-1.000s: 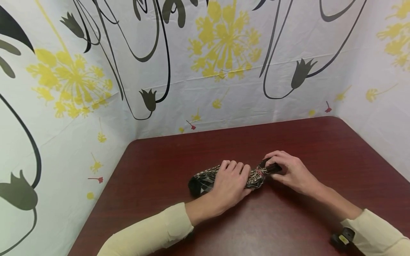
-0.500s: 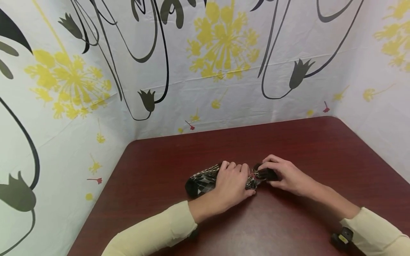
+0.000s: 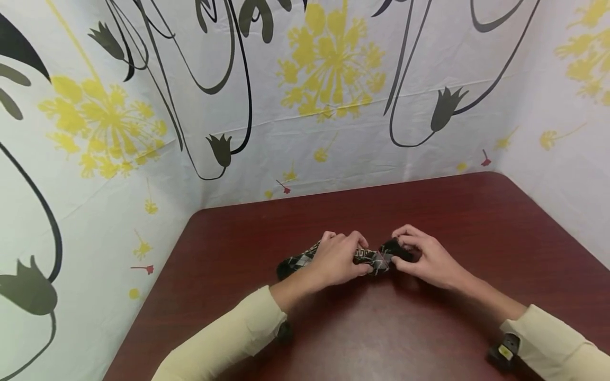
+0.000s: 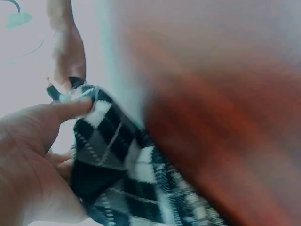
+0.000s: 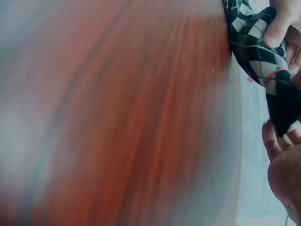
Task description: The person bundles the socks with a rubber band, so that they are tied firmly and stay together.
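Observation:
A black, grey and white argyle sock [image 3: 299, 260] lies lengthwise across the middle of the table. My left hand [image 3: 337, 258] grips it around the middle; in the left wrist view the thumb lies along the argyle cloth [image 4: 110, 141]. At the sock's right end my right hand [image 3: 426, 259] pinches the dark end [image 3: 396, 248] between thumb and fingers. In the right wrist view a thin red band [image 5: 277, 73] circles the sock just short of its dark tip [image 5: 283, 110]. The left hand hides part of the sock.
The dark red wooden table [image 3: 267, 227] has rounded far corners. White fabric walls [image 3: 267, 153] printed with flowers stand behind and at both sides. A small black device [image 3: 505, 352] is worn at the right sleeve cuff.
The sock has rolled over in the hands, so its argyle side shows near the right end. My left hand has shifted slightly away and left; the right fingers have changed their hold on the end.

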Available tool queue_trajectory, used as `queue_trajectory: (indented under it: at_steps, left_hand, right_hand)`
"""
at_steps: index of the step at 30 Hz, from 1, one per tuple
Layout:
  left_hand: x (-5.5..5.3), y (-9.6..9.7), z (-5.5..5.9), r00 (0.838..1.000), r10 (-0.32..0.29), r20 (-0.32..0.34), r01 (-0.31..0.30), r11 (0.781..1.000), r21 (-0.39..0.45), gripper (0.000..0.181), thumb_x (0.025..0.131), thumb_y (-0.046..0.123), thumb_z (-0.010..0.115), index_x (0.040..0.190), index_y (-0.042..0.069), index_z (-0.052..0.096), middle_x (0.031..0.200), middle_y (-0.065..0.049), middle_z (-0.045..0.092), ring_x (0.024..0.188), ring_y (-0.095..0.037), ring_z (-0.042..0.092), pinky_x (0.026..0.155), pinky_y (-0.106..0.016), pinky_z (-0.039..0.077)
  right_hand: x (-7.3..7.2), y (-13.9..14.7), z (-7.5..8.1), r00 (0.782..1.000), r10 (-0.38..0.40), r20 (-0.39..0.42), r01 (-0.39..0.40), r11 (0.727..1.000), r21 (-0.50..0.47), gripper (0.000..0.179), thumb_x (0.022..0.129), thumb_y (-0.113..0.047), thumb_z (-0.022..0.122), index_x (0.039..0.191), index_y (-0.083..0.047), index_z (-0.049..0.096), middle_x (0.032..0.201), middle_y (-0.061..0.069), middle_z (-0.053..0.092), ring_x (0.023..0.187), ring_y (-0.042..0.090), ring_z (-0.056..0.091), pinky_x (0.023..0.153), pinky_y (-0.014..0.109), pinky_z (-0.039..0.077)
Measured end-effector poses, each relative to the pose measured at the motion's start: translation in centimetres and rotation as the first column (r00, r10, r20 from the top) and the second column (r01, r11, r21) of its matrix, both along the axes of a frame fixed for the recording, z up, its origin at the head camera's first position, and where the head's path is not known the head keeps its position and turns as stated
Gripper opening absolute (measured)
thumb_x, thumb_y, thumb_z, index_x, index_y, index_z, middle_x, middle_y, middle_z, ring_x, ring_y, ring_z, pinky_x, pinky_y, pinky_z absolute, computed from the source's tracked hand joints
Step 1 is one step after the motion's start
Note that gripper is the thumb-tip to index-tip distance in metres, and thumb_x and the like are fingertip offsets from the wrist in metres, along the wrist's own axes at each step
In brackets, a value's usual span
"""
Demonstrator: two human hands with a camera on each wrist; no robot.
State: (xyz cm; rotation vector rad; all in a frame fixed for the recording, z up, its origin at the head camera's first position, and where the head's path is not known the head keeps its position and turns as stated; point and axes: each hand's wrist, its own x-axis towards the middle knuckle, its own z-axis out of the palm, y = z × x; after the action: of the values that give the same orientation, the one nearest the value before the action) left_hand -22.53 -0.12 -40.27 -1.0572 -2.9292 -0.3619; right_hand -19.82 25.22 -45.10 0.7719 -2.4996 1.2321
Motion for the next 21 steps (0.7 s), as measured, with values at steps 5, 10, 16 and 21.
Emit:
queue_trajectory:
  at_steps: [5,10,16,21]
  left_hand:
    - [-1.3,0.6,1.0,0.985,0.017,0.172,0.002,0.994,-0.109,0.063,0.085,0.074,0.076,0.124,0.024,0.072,0.097,0.018,0.07,0.085,-0.003,0.062,0.099,-0.038,0.036]
    - [-2.8,0.8,1.7,0.912,-0.013,0.411,-0.008,0.999,0.049,0.046,0.088,0.055,0.085,0.114,0.018,0.073,0.094,0.012,0.067,0.078,-0.007,0.061,0.078,-0.028,0.047]
    - [-4.6,0.4,1.5,0.699,-0.153,0.698,-0.044,0.966,0.255,0.027,0.092,0.031,0.087,0.11,0.012,0.079,0.112,0.004,0.072,0.097,-0.011,0.065,0.08,-0.028,0.053]
    - [-5.5,0.1,1.2,0.583,-0.169,0.795,-0.114,0.951,0.286,0.036,0.099,0.033,0.079,0.127,0.012,0.077,0.14,0.004,0.066,0.137,-0.014,0.054,0.112,-0.04,0.045]
  right_hand:
    - [0.1,-1.3,0.3,0.986,0.006,0.169,0.012,0.994,-0.104,0.01,0.103,-0.011,0.071,0.112,-0.012,0.074,0.117,0.01,0.07,0.078,0.018,0.063,0.067,0.028,0.052]
    - [0.1,-1.6,0.5,0.945,0.023,0.327,0.052,0.974,-0.22,0.035,0.106,-0.023,0.07,0.134,-0.003,0.068,0.117,0.015,0.071,0.089,0.025,0.069,0.073,0.033,0.058]
    - [-0.7,-1.4,0.5,0.953,0.117,0.279,-0.044,0.965,-0.258,0.033,0.095,-0.013,0.083,0.125,-0.008,0.071,0.113,0.011,0.071,0.091,0.021,0.072,0.077,0.031,0.06]
    - [-0.7,-1.5,0.8,0.966,0.113,0.234,-0.05,0.964,-0.26,0.03,0.094,-0.011,0.083,0.122,-0.008,0.074,0.111,0.007,0.073,0.088,0.02,0.073,0.074,0.03,0.06]
